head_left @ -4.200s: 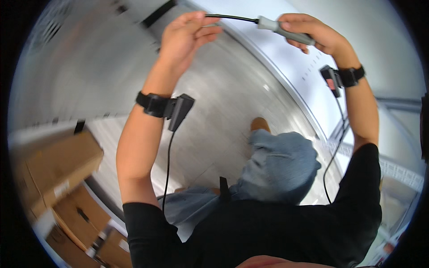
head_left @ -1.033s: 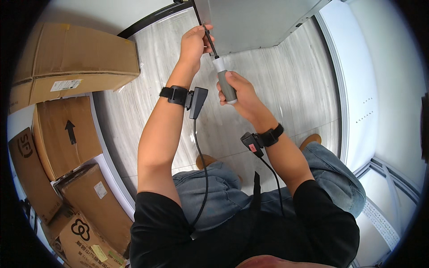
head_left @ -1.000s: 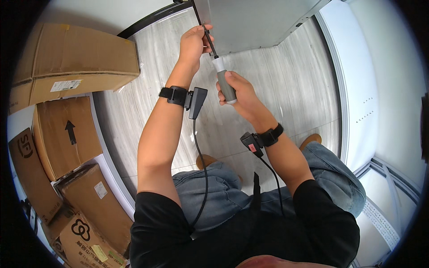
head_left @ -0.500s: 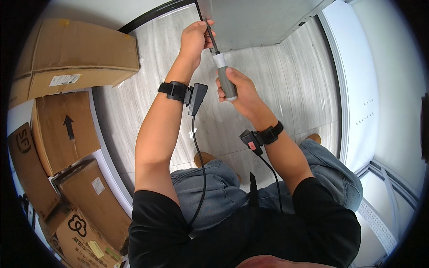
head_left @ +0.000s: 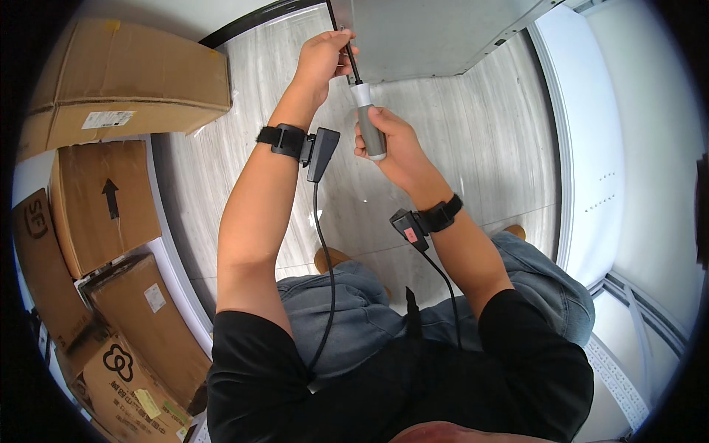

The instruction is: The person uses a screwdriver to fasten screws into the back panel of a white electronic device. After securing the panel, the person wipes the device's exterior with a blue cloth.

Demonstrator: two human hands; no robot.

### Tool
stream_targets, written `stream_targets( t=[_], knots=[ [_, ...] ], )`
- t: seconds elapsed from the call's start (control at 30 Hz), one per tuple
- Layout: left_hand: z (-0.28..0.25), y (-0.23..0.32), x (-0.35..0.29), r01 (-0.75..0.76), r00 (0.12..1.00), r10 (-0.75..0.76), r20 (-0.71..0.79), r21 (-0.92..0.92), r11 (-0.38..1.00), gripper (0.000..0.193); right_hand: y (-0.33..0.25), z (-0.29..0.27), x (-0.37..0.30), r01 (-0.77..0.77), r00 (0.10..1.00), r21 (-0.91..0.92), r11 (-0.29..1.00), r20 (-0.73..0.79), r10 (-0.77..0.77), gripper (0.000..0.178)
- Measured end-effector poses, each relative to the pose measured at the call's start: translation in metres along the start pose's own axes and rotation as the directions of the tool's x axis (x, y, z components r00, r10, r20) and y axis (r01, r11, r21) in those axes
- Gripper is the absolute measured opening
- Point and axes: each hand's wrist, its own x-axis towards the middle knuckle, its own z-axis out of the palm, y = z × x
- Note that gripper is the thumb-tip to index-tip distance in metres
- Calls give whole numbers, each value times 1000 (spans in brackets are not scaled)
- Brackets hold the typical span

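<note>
A screwdriver with a grey handle, a pale collar and a long dark shaft points away from me at the far edge of the view. My right hand is wrapped around its handle, thumb along the side. Farther up, the thumb and fingers of my left hand close round the shaft. The shaft meets the left edge of an upright grey metal panel; my left fingers partly cover that spot, so I cannot tell what the tip touches.
Several cardboard boxes are piled on the left. Grey wood-patterned floor lies under my arms. To the right stands a white panel with small holes. A cable hangs from each wrist-strapped device.
The view has shifted a little. Both hands keep their hold on the screwdriver, and its place against the metal panel looks nearly the same.
</note>
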Motion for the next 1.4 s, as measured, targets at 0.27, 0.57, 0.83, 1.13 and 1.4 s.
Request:
stream_targets(
  t=[0.27, 0.57, 0.83, 1.13, 1.4],
  knots=[
    [-2, -11, 5, -60, 996, 67, -64, 104, 993, 23, 7, 3, 17, -31, 984, -304, 952, -178, -24, 33],
    [-3, -3, 3, -13, 998, 18, -53, 108, 994, 18, 2, -20, 20, -117, 978, -185, 976, 149, 145, 31],
    [-2, -1, 1, 27, 999, -24, -39, 89, 996, 18, 3, -22, 21, 7, 988, -512, 859, 138, 75, 35],
    [5, -6, -4, -72, 991, 104, -85, 317, 946, 24, 10, -20, 32, -13, 1000, -699, 715, 7, 25, 32],
    [-1, -4, 2, -13, 998, 22, -51, 178, 984, 18, -3, -45, 26, -108, 927, -333, 937, 306, 215, 59]
  ],
)
